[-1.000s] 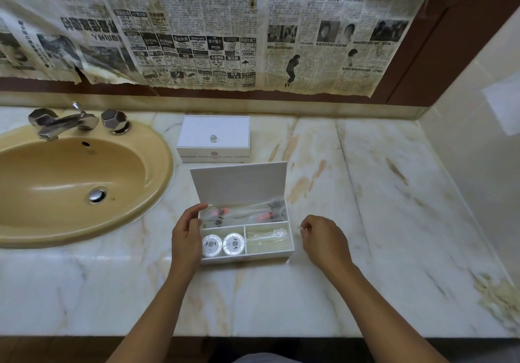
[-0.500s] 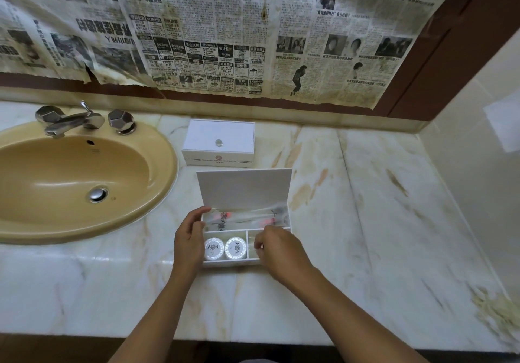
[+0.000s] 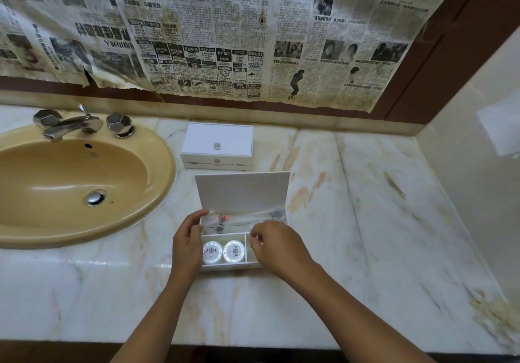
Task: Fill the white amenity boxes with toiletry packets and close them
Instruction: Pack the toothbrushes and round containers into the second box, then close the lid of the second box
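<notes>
An open white amenity box [image 3: 242, 191] sits on the marble counter, its lid standing upright. Clear toiletry packets [image 3: 244, 218] lie across its back compartment. Two round white soaps [image 3: 222, 251] fill the front left compartment. My left hand [image 3: 187, 243] grips the box's left wall, thumb over the rim. My right hand [image 3: 278, 246] covers the front right compartment, its curled fingertips pinching a clear packet [image 3: 254, 241] that is mostly hidden. A second white amenity box [image 3: 216, 145] stands closed behind, with a small knob on its lid.
A tan sink [image 3: 70, 185] with a chrome tap [image 3: 67, 124] takes up the left of the counter. Old newspaper [image 3: 225, 39] covers the wall behind. A tiled wall [image 3: 478, 165] bounds the right side. The counter's front edge [image 3: 253, 345] runs just below my forearms.
My right hand came in from the counter beside the box to the front right compartment and curled its fingers there. My left hand stayed on the box's left wall.
</notes>
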Motion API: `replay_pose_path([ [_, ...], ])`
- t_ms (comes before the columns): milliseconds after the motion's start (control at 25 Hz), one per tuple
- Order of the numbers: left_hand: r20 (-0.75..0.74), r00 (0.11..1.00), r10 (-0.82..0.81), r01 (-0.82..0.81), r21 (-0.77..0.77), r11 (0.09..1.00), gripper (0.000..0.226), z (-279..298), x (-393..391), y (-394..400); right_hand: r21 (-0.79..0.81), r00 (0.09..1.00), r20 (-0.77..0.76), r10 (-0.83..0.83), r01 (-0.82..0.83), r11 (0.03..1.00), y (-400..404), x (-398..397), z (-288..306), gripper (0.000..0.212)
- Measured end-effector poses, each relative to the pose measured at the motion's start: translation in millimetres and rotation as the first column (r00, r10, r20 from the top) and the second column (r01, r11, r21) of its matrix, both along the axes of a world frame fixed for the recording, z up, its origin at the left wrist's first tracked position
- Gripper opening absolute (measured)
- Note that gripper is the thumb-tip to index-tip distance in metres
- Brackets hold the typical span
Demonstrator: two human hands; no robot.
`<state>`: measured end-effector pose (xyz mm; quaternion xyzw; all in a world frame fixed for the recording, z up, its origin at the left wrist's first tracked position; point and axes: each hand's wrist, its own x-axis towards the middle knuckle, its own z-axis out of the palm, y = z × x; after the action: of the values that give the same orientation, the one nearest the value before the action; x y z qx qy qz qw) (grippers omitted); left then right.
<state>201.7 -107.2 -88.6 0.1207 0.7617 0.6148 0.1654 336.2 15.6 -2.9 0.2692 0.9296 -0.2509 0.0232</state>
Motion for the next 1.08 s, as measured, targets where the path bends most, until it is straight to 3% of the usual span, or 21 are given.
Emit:
replay_pose_path([
  [160,0.006,1.000,0.006,-0.006,0.026,1.000,0.039,3.0,1.8,-0.3,0.119,0.905,-0.425,-0.009,0.066,0.991,0.8,-22.9,31.7,0.016],
  [280,0.041,0.999,0.031,-0.034,0.072,0.997,0.038,4.9,3.3,0.5,0.248,0.855,-0.517,0.032,0.114,0.962,2.3,-43.3,44.9,0.025],
  [440,0.082,0.996,0.043,-0.051,0.090,0.995,0.039,5.6,3.0,-0.2,0.312,0.936,-0.348,0.055,0.060,0.948,10.9,-58.7,43.3,0.039],
  [520,0.071,0.997,0.043,-0.049,0.077,0.996,0.038,7.8,3.7,-0.4,0.327,0.962,-0.263,0.071,0.020,0.945,12.4,-58.3,37.4,0.030],
  [640,0.088,0.995,0.055,-0.060,0.064,0.996,0.036,9.7,2.5,-0.9,0.360,0.952,-0.299,0.067,0.048,0.932,10.6,-51.8,32.7,0.018],
  [880,0.328,0.937,0.117,-0.170,0.137,0.976,0.028,9.1,-1.6,-3.6,0.200,0.977,-0.153,0.145,-0.113,0.973,-3.7,-21.4,35.7,0.022],
  [1080,0.248,0.963,0.103,-0.130,0.095,0.987,0.028,12.1,1.8,-3.2,0.152,0.980,0.049,0.191,-0.196,0.969,-18.1,-7.0,14.7,0.020],
])
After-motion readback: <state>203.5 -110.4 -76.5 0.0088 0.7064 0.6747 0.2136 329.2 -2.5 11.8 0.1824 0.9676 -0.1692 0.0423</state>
